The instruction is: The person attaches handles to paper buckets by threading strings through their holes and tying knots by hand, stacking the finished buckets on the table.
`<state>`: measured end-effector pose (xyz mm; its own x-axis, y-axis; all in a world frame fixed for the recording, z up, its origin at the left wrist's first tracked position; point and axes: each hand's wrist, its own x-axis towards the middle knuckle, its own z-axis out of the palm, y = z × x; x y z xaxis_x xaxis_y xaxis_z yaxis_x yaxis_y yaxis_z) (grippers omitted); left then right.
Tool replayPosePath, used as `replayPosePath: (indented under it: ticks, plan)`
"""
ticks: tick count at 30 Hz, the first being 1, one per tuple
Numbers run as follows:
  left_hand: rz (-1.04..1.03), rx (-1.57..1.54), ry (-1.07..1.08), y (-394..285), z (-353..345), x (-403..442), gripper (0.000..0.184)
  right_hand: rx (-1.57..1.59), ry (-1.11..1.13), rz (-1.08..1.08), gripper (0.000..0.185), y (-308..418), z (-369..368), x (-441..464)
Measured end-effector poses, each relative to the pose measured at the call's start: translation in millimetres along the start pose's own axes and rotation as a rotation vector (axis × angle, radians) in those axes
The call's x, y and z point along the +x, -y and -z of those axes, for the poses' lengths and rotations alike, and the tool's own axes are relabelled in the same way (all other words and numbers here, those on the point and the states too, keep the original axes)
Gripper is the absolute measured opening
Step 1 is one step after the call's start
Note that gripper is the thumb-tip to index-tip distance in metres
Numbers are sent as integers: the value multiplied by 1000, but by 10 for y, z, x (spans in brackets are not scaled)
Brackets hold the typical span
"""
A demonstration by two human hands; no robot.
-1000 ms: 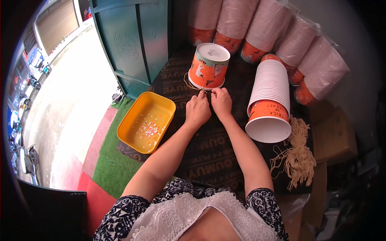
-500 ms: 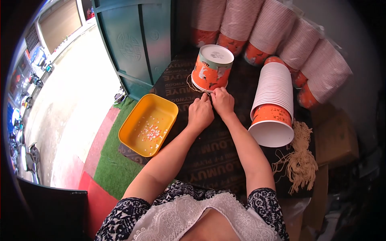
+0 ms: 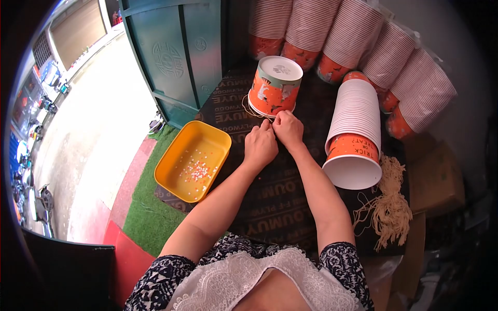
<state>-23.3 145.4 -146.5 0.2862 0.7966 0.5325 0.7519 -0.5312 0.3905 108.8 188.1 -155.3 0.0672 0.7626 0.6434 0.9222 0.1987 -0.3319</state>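
An orange paper bucket (image 3: 273, 93) with a green band stands upside down on the dark printed board (image 3: 233, 116). Thin tan string (image 3: 250, 109) runs around its rim at the near side. My left hand (image 3: 261, 145) is closed just in front of that rim, its fingertips pinching the string. Close beside it, my right hand (image 3: 288, 129) also pinches the string, with its fingers near the rim. The strands between the fingertips are too small to make out clearly.
A yellow tray (image 3: 165, 160) with small white and orange bits lies at the left. Nested buckets (image 3: 356, 111) lie at the right, near a bundle of tan strings (image 3: 391, 207). Wrapped bucket stacks (image 3: 350, 33) line the back. A green door (image 3: 171, 57) stands at the back left.
The view has shifted slightly, so the things appear a little further right. Both hands stay at the bucket's rim with only small finger movements.
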Motion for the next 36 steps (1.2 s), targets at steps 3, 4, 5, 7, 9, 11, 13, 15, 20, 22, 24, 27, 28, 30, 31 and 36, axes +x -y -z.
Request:
replayPosePath:
  ticks: [3,4,5,7,9,11,13,15,20,22,24,27,28,30,31,36]
  plan:
    - [5,-8,-5,-8,14,1,19,50,-14,-38,9,-12,25,-27]
    - [3,-4,-4,-8,11,-3,21,67,-19,-59,9,3,52,-29]
    - [1,0,-4,-4,5,-4,23,108,-84,-76,9,20,75,-24]
    - [-2,5,-1,-2,7,-1,26,190,-213,-110,18,92,141,5]
    - [-1,6,8,-3,14,-3,30,167,-305,-76,33,191,250,103]
    - [20,19,67,-25,68,21,33,121,-326,-69,44,306,374,223]
    - [23,22,76,-29,74,14,35,52,-279,-91,51,388,486,350]
    - [9,13,25,-23,55,1,36,37,-248,-70,48,350,518,445]
    - [23,13,57,-30,58,12,40,35,-188,-89,41,389,640,582]
    - [20,21,57,-14,51,6,40,22,-156,-93,39,387,645,613]
    - [9,25,45,-11,49,-2,40,2,-123,-96,36,355,617,644]
    - [6,25,53,-14,61,1,40,9,-124,-108,30,363,658,674]
    - [8,25,61,-16,71,4,41,0,-107,-115,29,385,691,688]
    - [0,-42,-6,-14,56,4,28,-20,-70,-130,27,409,756,694]
    - [-2,-76,-39,-18,62,8,22,-15,-69,-110,27,409,786,684]
    - [199,-287,-302,51,-3,45,21,4,-61,-16,27,394,921,621]
